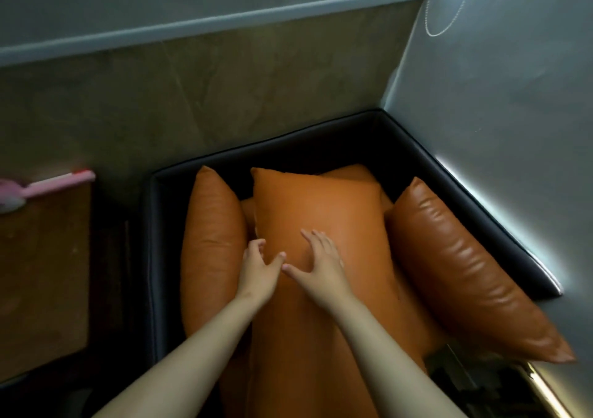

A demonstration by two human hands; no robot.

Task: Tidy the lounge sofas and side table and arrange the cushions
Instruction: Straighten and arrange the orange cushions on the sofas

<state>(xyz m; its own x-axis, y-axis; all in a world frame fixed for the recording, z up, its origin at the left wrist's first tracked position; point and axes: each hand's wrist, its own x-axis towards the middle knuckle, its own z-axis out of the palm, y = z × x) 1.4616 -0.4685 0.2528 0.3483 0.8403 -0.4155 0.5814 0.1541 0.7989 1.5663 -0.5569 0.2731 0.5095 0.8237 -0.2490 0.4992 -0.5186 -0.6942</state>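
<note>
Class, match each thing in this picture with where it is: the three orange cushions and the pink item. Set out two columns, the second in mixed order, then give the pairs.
Column A
1 centre cushion
2 left cushion
3 right cushion
4 pink item

Column B
a on the side table
b leaning on the right arm of the sofa
c touched by the left hand and right hand
d standing against the sofa's left arm

Pairs: 1-c; 2-d; 3-b; 4-a
</note>
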